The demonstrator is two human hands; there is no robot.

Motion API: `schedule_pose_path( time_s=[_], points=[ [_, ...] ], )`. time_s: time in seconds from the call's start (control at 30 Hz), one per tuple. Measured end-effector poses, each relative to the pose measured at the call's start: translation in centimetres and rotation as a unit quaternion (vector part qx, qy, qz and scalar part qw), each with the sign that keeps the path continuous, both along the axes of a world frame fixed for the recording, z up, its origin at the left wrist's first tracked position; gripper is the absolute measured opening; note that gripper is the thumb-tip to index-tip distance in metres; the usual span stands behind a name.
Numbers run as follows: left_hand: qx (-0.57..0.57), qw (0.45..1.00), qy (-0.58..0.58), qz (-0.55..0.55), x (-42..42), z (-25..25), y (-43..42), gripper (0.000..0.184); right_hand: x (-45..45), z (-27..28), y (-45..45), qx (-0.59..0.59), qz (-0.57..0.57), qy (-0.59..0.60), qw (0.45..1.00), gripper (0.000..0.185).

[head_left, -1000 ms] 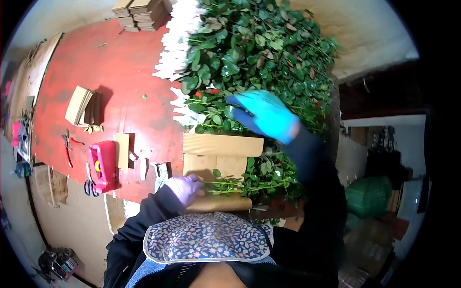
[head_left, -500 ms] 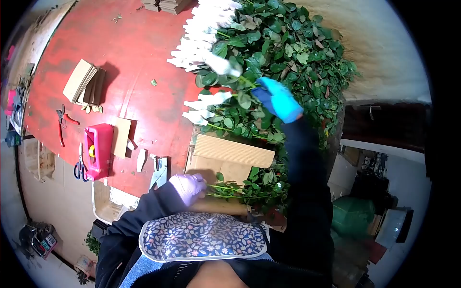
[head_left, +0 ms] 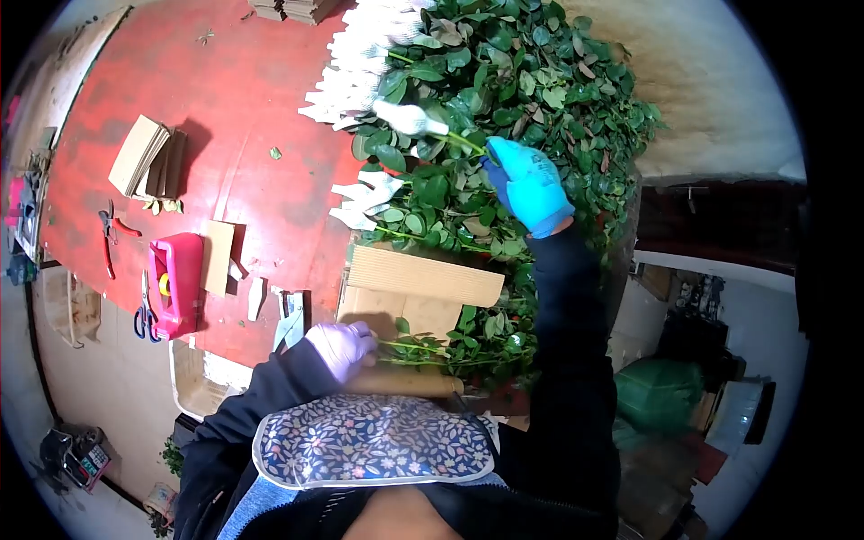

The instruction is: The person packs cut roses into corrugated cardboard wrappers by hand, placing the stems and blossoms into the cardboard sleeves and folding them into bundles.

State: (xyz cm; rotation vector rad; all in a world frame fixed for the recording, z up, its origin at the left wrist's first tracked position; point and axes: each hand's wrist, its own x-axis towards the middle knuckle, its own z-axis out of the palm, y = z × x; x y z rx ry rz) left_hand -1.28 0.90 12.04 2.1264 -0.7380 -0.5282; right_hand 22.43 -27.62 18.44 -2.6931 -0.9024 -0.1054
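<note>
My right hand (head_left: 529, 187), in a bright blue glove, is closed on the green stem of a rose (head_left: 410, 119) whose head is covered by a white mesh sleeve. That rose is held over the leafy pile of sleeved roses (head_left: 504, 76). My left hand (head_left: 342, 349), in a lilac glove, has its fingers curled at the left end of some leafy rose stems (head_left: 416, 347); the flower heads there are hidden. These stems lie on a cardboard sheet (head_left: 396, 310) with a corrugated strip (head_left: 427, 273) along its far side. A few sleeved roses (head_left: 369, 196) lie just beyond it.
On the red table (head_left: 270, 99) stand folded cardboard pieces (head_left: 148, 160) and a pink tape dispenser (head_left: 177, 283). Red-handled pliers (head_left: 112, 236), scissors (head_left: 145, 308), a stapler-like metal tool (head_left: 290, 319) and a loose white sleeve (head_left: 256, 299) lie nearby.
The rose in my right hand is less blurred and its head sits slightly lower left. The whole view has shifted a little; my left hand stays by the stems.
</note>
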Motion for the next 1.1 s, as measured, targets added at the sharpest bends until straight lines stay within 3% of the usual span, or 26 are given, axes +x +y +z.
schedule_pose_path(
  time_s=[0.03, 0.07, 0.13, 0.17, 0.2, 0.27, 0.3, 0.37, 0.4, 0.47, 0.53, 0.6, 0.67, 0.7, 0.73, 0.8, 0.83, 0.9, 0.93, 1.0, 1.07, 1.1],
  points=[
    [0.017, 1.000, 0.019, -0.015, -0.2, -0.1, 0.1, 0.018, -0.1, -0.4, 0.4, -0.012, 0.014, -0.001, 1.000, 0.018],
    [0.016, 1.000, 0.019, -0.012, -0.2, -0.2, 0.0, 0.018, 0.0, -1.2, 0.9, -0.055, -0.033, 0.093, 0.994, 0.019],
    [0.018, 1.000, 0.018, -0.011, -0.1, 0.0, 0.1, 0.017, 0.5, -4.3, 0.8, -0.121, 0.030, 0.075, 0.989, 0.023],
    [0.020, 1.000, 0.017, -0.011, -0.1, 0.1, 0.1, 0.017, 1.0, -5.9, 1.2, -0.244, 0.034, 0.122, 0.962, 0.030],
    [0.010, 1.000, 0.018, -0.010, 0.0, 0.1, 0.2, 0.017, 0.7, -8.0, 1.0, -0.275, 0.047, 0.073, 0.958, 0.033],
    [0.002, 1.000, 0.020, -0.006, 0.1, 0.1, 0.2, 0.017, 0.6, -12.8, 0.0, -0.228, 0.025, -0.028, 0.973, 0.032],
    [0.005, 1.000, 0.023, -0.008, 0.2, 0.0, 0.2, 0.017, 1.4, -12.8, 0.5, -0.219, -0.006, 0.111, 0.969, 0.030],
    [0.007, 0.999, 0.037, -0.011, 0.2, -0.3, 0.2, 0.017, 2.4, -13.0, 0.7, -0.232, -0.004, 0.114, 0.966, 0.026],
    [0.003, 0.999, 0.038, -0.009, 0.1, -0.2, 0.3, 0.017, 2.2, -12.6, 0.3, -0.250, -0.009, 0.118, 0.961, 0.021],
    [0.010, 1.000, 0.023, -0.002, 0.3, -0.1, 0.4, 0.015, 1.9, -11.7, -1.3, -0.120, 0.027, 0.060, 0.991, 0.013],
    [-0.006, 1.000, 0.010, 0.001, 0.2, -0.7, 0.4, 0.015, 0.7, -7.7, -1.7, -0.124, 0.015, 0.000, 0.992, 0.016],
    [0.000, 1.000, 0.014, 0.008, 0.3, -0.7, 0.3, 0.016, -0.5, -4.8, -3.2, -0.099, -0.062, 0.025, 0.993, 0.023],
    [0.006, 1.000, 0.013, -0.010, 0.5, -0.6, 0.3, 0.016, -2.4, -3.9, -6.1, -0.041, -0.081, -0.093, 0.991, 0.023],
    [0.010, 1.000, 0.017, -0.015, 0.5, -0.8, 0.2, 0.020, -3.3, -2.2, -6.7, -0.011, -0.098, -0.071, 0.993, 0.024],
    [0.016, 0.999, 0.021, -0.020, 0.5, -1.0, 0.2, 0.025, -4.2, -0.5, -7.6, -0.055, -0.129, -0.065, 0.988, 0.024],
    [0.024, 0.999, 0.019, -0.034, 0.8, -0.8, 0.1, 0.023, -6.0, 1.7, -8.8, 0.026, -0.089, -0.194, 0.977, 0.024],
    [0.007, 1.000, 0.017, -0.025, 1.0, -0.7, 0.2, 0.023, -7.6, 3.7, -8.1, 0.072, -0.126, -0.144, 0.979, 0.026],
    [-0.013, 1.000, -0.009, 0.007, 0.9, -0.6, 0.7, 0.022, -9.5, 4.9, -8.2, 0.035, -0.101, -0.194, 0.975, 0.026],
    [-0.041, 0.998, -0.036, 0.044, 1.1, -0.1, 0.8, 0.024, -10.4, 5.8, -7.3, -0.001, -0.066, -0.240, 0.969, 0.027],
    [-0.146, 0.981, -0.058, 0.113, 2.1, 1.6, 0.7, 0.018, -12.2, 6.6, -4.7, 0.018, -0.097, -0.198, 0.975, 0.035],
    [-0.332, 0.929, 0.105, 0.124, 3.1, 3.3, 0.3, 0.022, -13.0, 5.7, -3.1, 0.000, -0.056, -0.172, 0.983, 0.039],
    [-0.333, 0.911, 0.170, 0.171, 3.5, 4.8, -0.3, 0.029, -13.1, 6.0, -1.5, -0.028, -0.045, -0.145, 0.988, 0.044]
  ],
)
